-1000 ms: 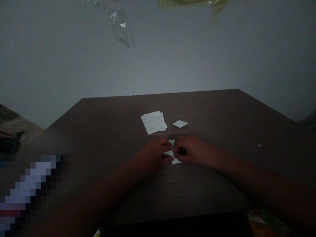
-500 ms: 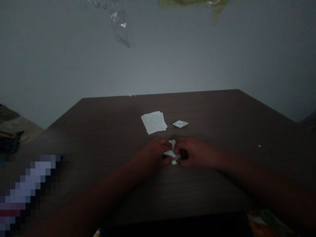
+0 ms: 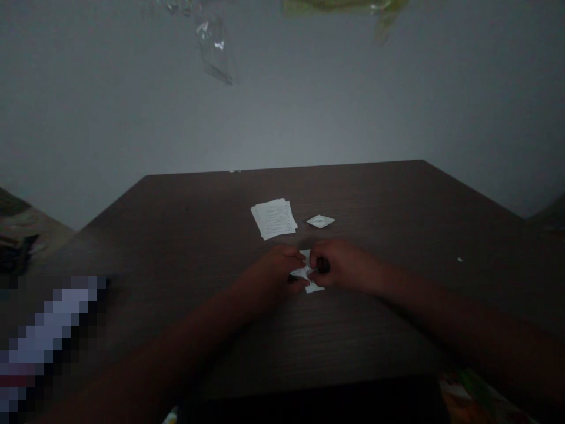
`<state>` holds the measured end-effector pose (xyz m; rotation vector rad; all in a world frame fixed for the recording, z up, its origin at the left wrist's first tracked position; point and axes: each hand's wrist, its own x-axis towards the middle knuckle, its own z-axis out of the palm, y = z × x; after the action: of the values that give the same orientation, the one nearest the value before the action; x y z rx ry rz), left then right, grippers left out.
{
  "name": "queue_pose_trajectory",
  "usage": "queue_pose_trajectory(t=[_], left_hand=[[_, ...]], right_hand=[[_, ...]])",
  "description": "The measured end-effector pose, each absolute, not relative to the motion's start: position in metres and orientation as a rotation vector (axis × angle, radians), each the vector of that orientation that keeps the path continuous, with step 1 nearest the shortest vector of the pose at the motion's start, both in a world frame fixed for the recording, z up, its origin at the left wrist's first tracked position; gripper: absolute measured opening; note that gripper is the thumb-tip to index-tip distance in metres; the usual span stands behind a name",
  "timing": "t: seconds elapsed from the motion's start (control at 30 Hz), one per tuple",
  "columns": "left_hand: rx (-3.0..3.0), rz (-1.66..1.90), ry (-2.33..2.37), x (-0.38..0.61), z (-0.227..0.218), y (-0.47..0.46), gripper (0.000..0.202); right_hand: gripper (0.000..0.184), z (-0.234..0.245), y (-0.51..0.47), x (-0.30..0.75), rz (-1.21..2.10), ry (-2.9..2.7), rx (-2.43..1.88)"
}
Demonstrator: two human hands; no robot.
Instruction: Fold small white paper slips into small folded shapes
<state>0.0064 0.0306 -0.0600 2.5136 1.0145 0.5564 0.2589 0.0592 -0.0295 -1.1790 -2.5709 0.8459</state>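
A small piece of white folded paper (image 3: pixel 314 288) is between my hands, low over the table. My left hand (image 3: pixel 279 272) pinches its left side, thumb and fingers bent. From the right, my right hand (image 3: pixel 339 265) grips the paper with curled fingers, and a dark gap shows inside the curl. Parts of the paper stick out above and below the fingertips; its middle is partly covered. Just beyond my hands lies a folded paper boat shape (image 3: pixel 321 221), pointed at both ends. Left of it is a stack of printed paper sheets (image 3: pixel 274 219), loosely squared.
The brown wooden table (image 3: pixel 379 335) meets a pale wall (image 3: pixel 282 106) at the back. A pixelated, blurred-out object (image 3: pixel 48 335) lies at the left. A white scrap (image 3: pixel 459 259) is on the right. A clear plastic bag (image 3: pixel 216 53) hangs on the wall.
My right hand has shifted slightly up and to the left. More of the paper's lower end shows beneath the fingers. The stack and the folded boat shape stay in place.
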Motion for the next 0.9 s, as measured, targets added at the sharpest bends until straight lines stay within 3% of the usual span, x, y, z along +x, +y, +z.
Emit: queue_pose_trajectory(t=[0.33, 0.67, 0.9], left_hand=[[2.514, 0.518, 1.082, 0.007, -0.051, 0.026, 0.029], [2.467, 0.454, 1.185, 0.003, -0.046, 0.024, 0.071], [2.43, 0.381, 1.221, 0.003, -0.043, 0.027, 0.075]], right_hand=[[0.013, -0.044, 0.074, 0.257, 0.737, -2.511, -1.221], [0.006, -0.06, 0.071, 0.266, 0.583, -2.433, -1.081], [0.01, -0.059, 0.065, 0.264, 0.602, -2.434, -1.017]])
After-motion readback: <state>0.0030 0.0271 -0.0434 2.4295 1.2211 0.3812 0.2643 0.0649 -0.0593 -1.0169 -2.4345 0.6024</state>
